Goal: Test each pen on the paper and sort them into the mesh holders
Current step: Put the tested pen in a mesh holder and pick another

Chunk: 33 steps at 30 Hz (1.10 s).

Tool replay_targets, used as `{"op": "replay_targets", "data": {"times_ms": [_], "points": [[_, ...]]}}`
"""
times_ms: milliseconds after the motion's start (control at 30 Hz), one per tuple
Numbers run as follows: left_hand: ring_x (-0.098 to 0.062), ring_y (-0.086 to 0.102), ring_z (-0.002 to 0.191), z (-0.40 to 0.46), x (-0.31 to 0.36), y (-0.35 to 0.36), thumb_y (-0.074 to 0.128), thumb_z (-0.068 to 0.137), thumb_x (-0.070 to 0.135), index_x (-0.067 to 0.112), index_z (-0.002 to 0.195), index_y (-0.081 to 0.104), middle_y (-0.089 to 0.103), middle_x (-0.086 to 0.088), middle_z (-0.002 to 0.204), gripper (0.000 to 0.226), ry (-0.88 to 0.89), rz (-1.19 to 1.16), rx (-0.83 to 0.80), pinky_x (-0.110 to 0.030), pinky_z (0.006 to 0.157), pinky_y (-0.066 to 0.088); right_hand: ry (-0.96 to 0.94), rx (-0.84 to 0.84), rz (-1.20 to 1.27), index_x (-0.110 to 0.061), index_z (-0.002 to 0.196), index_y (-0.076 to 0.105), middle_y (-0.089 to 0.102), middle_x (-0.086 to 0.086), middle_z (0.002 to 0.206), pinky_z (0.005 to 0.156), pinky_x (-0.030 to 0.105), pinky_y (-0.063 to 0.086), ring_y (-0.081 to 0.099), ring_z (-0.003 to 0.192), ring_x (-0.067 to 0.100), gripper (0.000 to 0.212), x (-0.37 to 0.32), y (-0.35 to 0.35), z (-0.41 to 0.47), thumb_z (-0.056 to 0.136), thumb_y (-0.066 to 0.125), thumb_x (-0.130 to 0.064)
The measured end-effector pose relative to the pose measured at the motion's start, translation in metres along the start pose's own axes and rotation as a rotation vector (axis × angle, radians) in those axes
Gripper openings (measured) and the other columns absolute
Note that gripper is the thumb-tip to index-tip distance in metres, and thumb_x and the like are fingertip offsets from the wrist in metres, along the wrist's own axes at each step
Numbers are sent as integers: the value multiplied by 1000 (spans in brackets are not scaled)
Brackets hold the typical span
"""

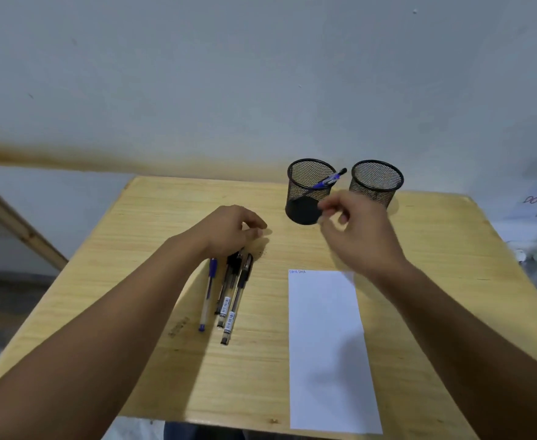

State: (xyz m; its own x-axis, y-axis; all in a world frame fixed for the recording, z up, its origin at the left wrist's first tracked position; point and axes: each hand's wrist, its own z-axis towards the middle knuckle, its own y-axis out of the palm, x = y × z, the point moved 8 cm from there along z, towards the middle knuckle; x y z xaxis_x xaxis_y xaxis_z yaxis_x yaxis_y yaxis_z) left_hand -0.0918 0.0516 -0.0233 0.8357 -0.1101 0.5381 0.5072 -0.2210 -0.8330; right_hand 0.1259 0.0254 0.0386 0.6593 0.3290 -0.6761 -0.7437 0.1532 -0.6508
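Head view, listed near to far.

Long white paper sheet (327, 350): flat on pale wooden tabletop (172, 369), near edge at table front. Small blue scribble at far left corner; rest blank.

Loose pens, left of sheet, well apart from it: clear-barrelled pen with blue tip and blue cap (207, 293) lying alone; just beside it, cluster of black-capped clear pens (232, 296) lying touching, barcode labels showing. Exact count in cluster unclear. Far ends tucked under left hand.

Left hand (229, 228): palm down over far ends of pens, fingers curled loosely. Grasp on any pen not determinable; pen tops hidden beneath.

Right hand (356, 230): raised just before left-hand holder, fingers loosely curled and parted, nothing seen between them. Slight blur.

Black wire-mesh cup on the left (308, 193): upright, containing one blue pen with clear barrel (327, 181), leaning on right rim, capped end protruding.

Black wire-mesh cup on the right (375, 182): upright, just beside the first, apparently empty.

Risks, judged:
- Right hand close to left cup; careless sweep likely to tip light mesh cup or flick out leaning pen.
- Clustered pens round and touching; lifting one likely to roll neighbours toward table edge.
- Near-identical black pens; tested and untested easily confused.
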Motion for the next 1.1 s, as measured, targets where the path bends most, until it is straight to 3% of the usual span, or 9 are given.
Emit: {"op": "replay_targets", "data": {"times_ms": [167,267,467,700,867,1000,1100], "points": [[-21,59,107,-11,-2,12,58,95,30,27,110,74,69,5,116,22,86,136,-46,-36,89,48,-21,-336,-125,-30,107,69,67,-15,97,82,31,52,60,90,5,27,-23,64,-56,83,68,-42],[-27,54,109,-16,-4,16,58,92,37,35,105,74,67,12,107,21,103,186,-46,-44,95,44,-42,-446,-139,-33,109,66,67,-16,99,89,37,50,60,98,8,38,-36,89,-80,79,66,-55],[-26,40,115,-25,0,19,61,92,42,38,111,72,59,7,124,23,124,285,-37,-43,98,41,-117,-557,-228,-39,117,58,60,-16,115,94,35,39,51,110,10,63,-59,118,-117,65,67,-73],[-25,57,100,-30,-1,15,56,86,44,42,75,68,71,12,97,17,127,231,-11,-46,93,45,-110,-433,-211,-34,113,60,65,-16,110,91,35,40,58,107,10,30,-60,108,-120,86,57,-47],[-21,59,103,-35,-6,8,61,88,44,34,94,75,71,12,101,18,115,137,42,-44,87,51,-44,-415,-140,-31,117,60,68,-15,104,92,34,46,62,95,8,31,-56,94,-118,86,58,-34],[-11,57,100,-43,1,-5,63,93,30,27,103,74,66,9,107,16,105,-12,120,-28,83,45,90,-384,-24,-37,116,59,65,-21,99,74,13,43,57,83,-3,32,-30,77,-117,84,62,-29],[-7,56,100,-53,3,-10,66,91,20,30,107,72,62,14,107,19,85,-126,171,-26,85,46,189,-284,84,-37,103,62,65,-22,88,73,19,50,60,78,-1,30,-7,53,-116,81,64,-18]]}}
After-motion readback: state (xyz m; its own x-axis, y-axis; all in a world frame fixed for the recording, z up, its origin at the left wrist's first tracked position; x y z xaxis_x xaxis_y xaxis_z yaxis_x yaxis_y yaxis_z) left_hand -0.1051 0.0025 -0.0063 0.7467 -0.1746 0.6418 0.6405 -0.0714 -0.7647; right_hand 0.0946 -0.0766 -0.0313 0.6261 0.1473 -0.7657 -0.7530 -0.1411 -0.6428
